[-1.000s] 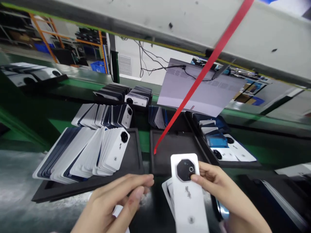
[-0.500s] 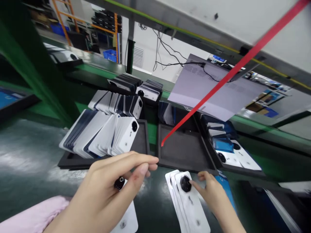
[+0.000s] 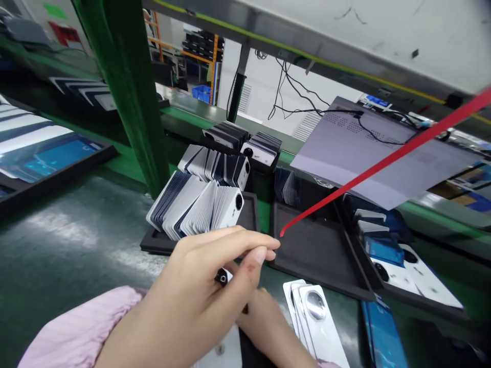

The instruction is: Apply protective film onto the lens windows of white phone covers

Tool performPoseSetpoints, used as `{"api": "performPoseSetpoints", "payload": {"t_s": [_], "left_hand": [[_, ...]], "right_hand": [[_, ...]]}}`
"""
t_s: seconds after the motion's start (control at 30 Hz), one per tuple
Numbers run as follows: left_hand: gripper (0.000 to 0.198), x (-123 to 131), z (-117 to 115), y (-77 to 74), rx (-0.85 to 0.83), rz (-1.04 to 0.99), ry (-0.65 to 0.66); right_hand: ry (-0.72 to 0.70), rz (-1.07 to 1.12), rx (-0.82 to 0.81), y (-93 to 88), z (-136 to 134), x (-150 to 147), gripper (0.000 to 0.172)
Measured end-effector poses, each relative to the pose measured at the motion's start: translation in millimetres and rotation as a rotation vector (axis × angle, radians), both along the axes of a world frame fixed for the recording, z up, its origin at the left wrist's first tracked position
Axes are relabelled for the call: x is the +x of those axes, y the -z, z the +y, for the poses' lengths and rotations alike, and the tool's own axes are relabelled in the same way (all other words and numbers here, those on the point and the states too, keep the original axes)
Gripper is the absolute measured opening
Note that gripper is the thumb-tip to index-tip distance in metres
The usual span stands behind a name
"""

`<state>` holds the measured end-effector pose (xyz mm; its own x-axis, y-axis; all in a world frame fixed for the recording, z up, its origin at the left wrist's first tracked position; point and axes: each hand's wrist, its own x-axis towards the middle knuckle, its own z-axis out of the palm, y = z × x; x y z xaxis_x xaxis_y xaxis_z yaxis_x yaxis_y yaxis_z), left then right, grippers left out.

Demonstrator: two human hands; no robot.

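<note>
My left hand (image 3: 207, 281) hovers in front, its thumb and fingers pressed together; anything between them is too small or hidden to make out. Below it lies a white phone back panel (image 3: 226, 352) with a black camera disc (image 3: 221, 277), largely covered by the hand. My right hand (image 3: 264, 317) reaches in behind the left one, close to that panel. Its fingers are mostly hidden, with a small dark spot showing beside them. Right of it, a few overlapping white phone back panels (image 3: 324, 327) lie fanned; the top one's camera ring looks bright and shiny.
A black tray (image 3: 153, 245) holds rows of upright phone panels (image 3: 199, 207). Beside it is another black tray (image 3: 322, 240), crossed by a slanting red strap (image 3: 379, 166). More panels in a tray (image 3: 418, 276) and a blue film-covered stack (image 3: 385, 332) lie right. A green post (image 3: 128, 97) rises left.
My right hand has left the fanned panels and moved left, behind my left hand. The top panel's camera disc looked black before and bright now. The whole view has shifted leftward.
</note>
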<state>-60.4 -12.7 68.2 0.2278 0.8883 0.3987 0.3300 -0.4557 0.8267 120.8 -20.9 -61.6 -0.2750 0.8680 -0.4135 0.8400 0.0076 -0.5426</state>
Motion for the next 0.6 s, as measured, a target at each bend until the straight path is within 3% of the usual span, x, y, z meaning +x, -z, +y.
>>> {"api": "performPoseSetpoints", "payload": {"t_s": [0.17, 0.3, 0.37, 0.43, 0.5, 0.6], "left_hand": [[0.022, 0.0, 11.3, 11.3, -0.123, 0.149, -0.006], [0.061, 5.0, 15.3, 26.8, -0.243, 0.201, -0.133], [0.074, 7.9, 15.6, 30.0, -0.372, 0.089, -0.082], [0.067, 12.0, 15.8, 28.6, -0.497, -0.050, 0.098], [0.045, 17.8, 16.1, 24.5, -0.538, -0.108, 0.239], [0.027, 27.9, 17.1, 20.8, -0.560, -0.199, 0.271]], "right_hand": [[0.061, 0.210, -0.070, -30.8, 6.7, 38.0, 0.040], [0.153, 0.450, -0.094, -69.5, 11.1, 56.1, 0.039], [0.188, 0.540, -0.064, -86.3, 12.1, 59.3, 0.044], [0.203, 0.606, -0.031, -97.5, 11.5, 59.2, 0.048], [0.210, 0.641, -0.027, -103.2, 9.9, 58.1, 0.049], [0.198, 0.614, -0.032, -105.3, 7.0, 60.0, 0.048]]}}
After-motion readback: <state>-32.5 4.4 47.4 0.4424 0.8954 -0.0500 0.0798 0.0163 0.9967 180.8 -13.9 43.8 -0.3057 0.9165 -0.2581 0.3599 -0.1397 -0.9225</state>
